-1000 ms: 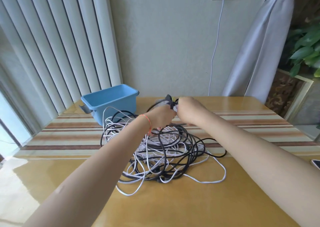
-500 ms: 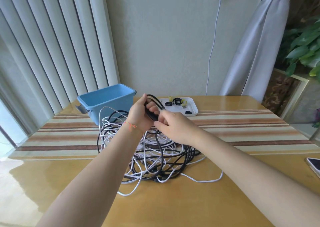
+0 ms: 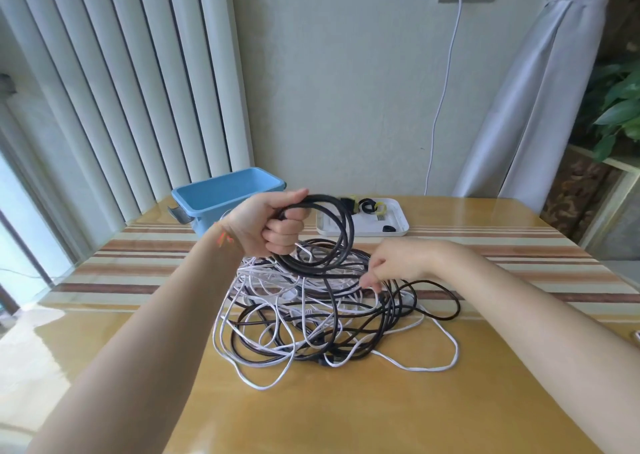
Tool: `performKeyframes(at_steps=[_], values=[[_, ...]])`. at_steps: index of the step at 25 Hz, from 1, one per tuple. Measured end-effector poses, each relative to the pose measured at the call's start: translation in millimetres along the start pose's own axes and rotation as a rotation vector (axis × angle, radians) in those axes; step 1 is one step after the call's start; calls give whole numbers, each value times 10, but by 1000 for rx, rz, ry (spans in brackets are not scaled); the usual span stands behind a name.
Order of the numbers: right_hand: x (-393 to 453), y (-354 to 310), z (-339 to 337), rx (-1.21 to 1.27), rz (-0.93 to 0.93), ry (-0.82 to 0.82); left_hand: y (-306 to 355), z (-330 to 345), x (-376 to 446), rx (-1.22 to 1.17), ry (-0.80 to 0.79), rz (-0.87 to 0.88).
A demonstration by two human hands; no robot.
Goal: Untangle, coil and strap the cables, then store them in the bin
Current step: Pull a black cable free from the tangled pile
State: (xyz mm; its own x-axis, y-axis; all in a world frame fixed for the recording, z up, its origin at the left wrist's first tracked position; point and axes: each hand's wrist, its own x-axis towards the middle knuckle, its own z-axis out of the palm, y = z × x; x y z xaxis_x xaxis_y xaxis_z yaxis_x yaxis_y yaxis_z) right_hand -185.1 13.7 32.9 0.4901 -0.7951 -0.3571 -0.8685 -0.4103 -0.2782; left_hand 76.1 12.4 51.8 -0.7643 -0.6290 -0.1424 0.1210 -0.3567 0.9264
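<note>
Left hand (image 3: 273, 225): gripping coiled loops of thick black cable (image 3: 327, 235), keeping them lifted off the tangle.
Right hand (image 3: 398, 263): pinching a black strand down in the black-and-white cable pile (image 3: 322, 315), feeding slack.

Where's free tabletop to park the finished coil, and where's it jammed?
Free: the bare wood nearest the camera, below the cable tangle, and the striped strip right of the white tray. Crowded: table centre under the tangle, and the far edge where the blue bin and tray sit behind the left hand gripping the black coil.
</note>
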Motion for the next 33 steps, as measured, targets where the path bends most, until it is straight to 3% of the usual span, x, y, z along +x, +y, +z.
performKeyframes(at_steps=[2, 5, 9, 12, 15, 20, 23, 25, 27, 29, 31, 33], values=[[45, -86, -22, -73, 6, 212, 33, 88, 6, 141, 160, -51], [86, -279, -50, -343, 94, 411, 95, 195, 40, 273, 229, -67], [129, -332, -86, -426, 225, 378, 139, 353, 115, 613, 379, -192], [179, -250, 20, -522, 198, 291, 168, 496, 244, 1137, 499, -417], [253, -163, 24, -649, 124, 374, 72, 568, 339, 1617, 575, -542], [256, -36, -120, -694, 66, 552, -109, 353, 376, 1818, 833, -266], [166, -114, -136, -607, 103, 603, -211, 372, 435, 1936, 868, -128], [127, -230, -157, -446, 175, 721, -230, 396, 436, 1734, 955, -33], [94, -374, -169, -27, 165, 753, -200, 409, 462, 1383, 1004, 82], [62, -580, -160, 380, 75, 722, -220, 448, 532, 951, 870, 169], [-13, -813, -124, 368, -19, 649, -232, 495, 610, 401, 820, 279], [-83, -985, -25, 313, -115, 533, -235, 470, 646, 79, 920, 371]])
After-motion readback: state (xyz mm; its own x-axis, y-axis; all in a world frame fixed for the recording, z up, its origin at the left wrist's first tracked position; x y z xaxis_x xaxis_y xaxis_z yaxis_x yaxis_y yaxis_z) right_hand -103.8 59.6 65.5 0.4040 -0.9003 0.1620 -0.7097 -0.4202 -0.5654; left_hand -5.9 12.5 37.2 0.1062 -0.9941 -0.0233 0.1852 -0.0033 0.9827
